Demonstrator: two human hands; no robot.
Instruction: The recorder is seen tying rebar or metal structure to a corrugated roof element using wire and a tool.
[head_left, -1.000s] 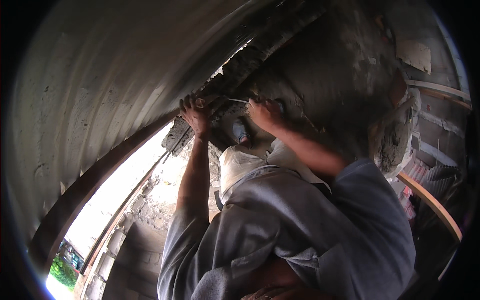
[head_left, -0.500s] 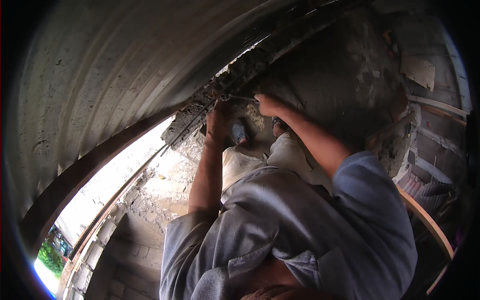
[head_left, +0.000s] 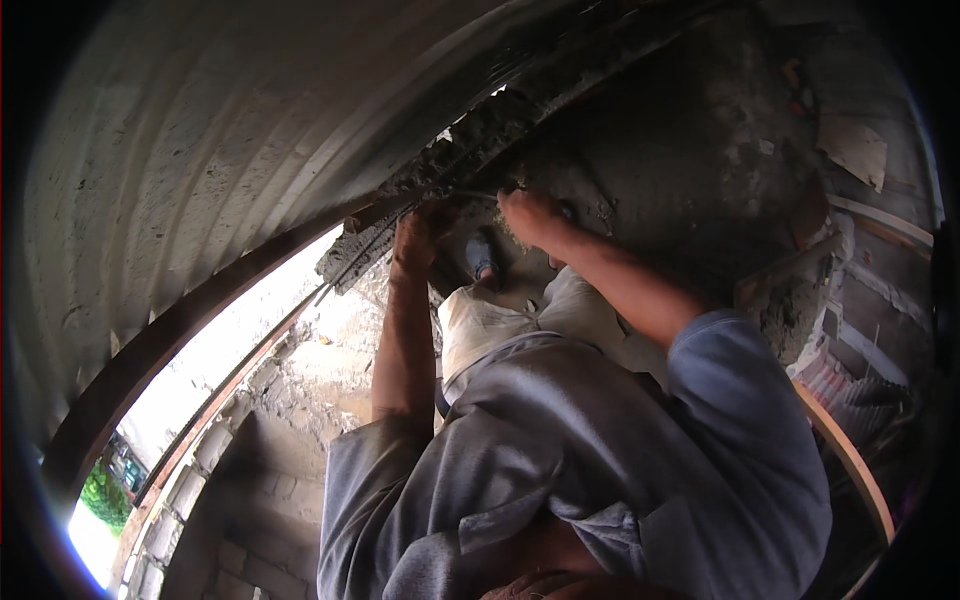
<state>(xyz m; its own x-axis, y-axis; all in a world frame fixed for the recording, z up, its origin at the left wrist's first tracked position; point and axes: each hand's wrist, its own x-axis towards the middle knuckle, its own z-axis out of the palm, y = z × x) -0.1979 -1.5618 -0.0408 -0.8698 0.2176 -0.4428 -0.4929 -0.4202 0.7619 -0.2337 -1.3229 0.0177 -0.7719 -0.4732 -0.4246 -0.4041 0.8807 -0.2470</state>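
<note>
My left hand (head_left: 414,238) is closed at the broken top of the wall, beside thin steel bars (head_left: 372,248) that run along it. What its fingers hold is too dark to make out. My right hand (head_left: 528,214) is wrapped round the end of a thin metal rod (head_left: 474,194). The rod reaches leftward from that fist to the wall top just above my left hand. Its far end is lost in shadow.
Corrugated sheet metal (head_left: 200,200) slopes overhead at the left, edged by a dark curved beam (head_left: 185,325). Below it lies a rough block wall (head_left: 335,350) in sunlight. Wooden strips (head_left: 850,460) and a corrugated piece (head_left: 865,385) stand at the right. My shoe (head_left: 481,254) rests on the floor.
Both hands have shifted slightly left, the left one also a little lower. The right fist still grips the rod, and the view has tilted slightly.
</note>
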